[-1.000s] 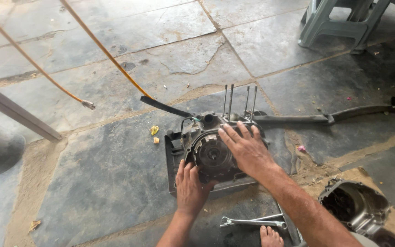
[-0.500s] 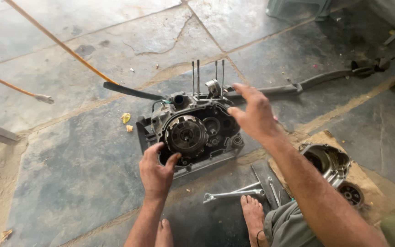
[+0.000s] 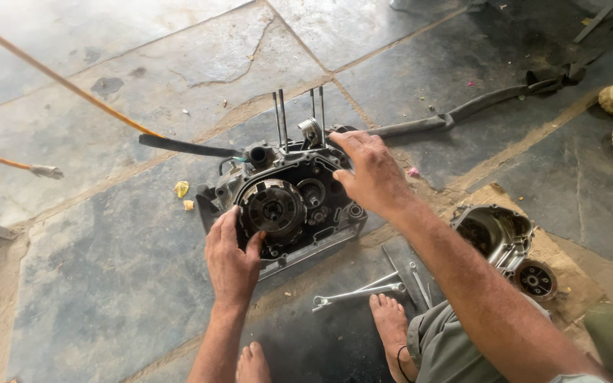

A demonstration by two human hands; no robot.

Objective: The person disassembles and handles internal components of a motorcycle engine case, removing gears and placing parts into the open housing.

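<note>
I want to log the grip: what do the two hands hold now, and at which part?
Both rest on the engine block: left hand at the round clutch, right hand on its upper right edge.
</note>
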